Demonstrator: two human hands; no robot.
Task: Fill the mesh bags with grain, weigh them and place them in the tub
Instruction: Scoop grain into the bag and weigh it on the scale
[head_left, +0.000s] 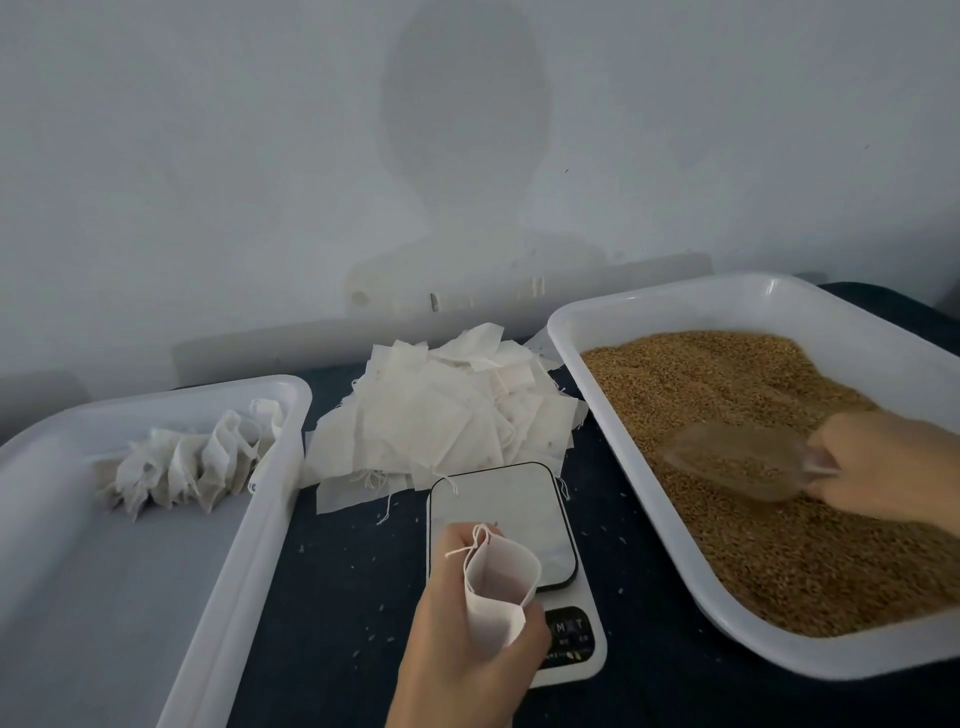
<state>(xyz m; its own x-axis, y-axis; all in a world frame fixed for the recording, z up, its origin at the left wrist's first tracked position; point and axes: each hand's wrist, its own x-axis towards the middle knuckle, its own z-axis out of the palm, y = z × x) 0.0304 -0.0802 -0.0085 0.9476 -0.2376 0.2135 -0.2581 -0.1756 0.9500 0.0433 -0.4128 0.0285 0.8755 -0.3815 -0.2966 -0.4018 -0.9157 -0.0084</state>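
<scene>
- step in hand, as i judge it: filling. the left hand is curled round an empty mesh bag, pinching it so its mouth stands open and upward, just in front of the scale and overlapping its near edge in the view.
- the right hand grips the handle of a clear scoop, which lies low in the grain inside the right tray. the scoop is blurred; it seems to carry grain, though how much i cannot tell.
- the scale's platform is bare, and its display is too dim to read.
- the tub on the left already holds a row of filled bags at its far end, so the job looks partly done, with plenty left: a heap of flat empty bags sits on the dark tabletop between tub and tray, behind the scale.
- next move, by my reckoning: lift the loaded scoop out over the tray wall and bring it across to the open bag, keeping it level. the bag's mouth is narrow against the scoop, so the pour wants a slow tip with the lip right over the opening.
- loose grains already dot the tabletop near the scale, so spills look likely here.
- after that the bag goes on the platform to be weighed, then into the tub.
</scene>
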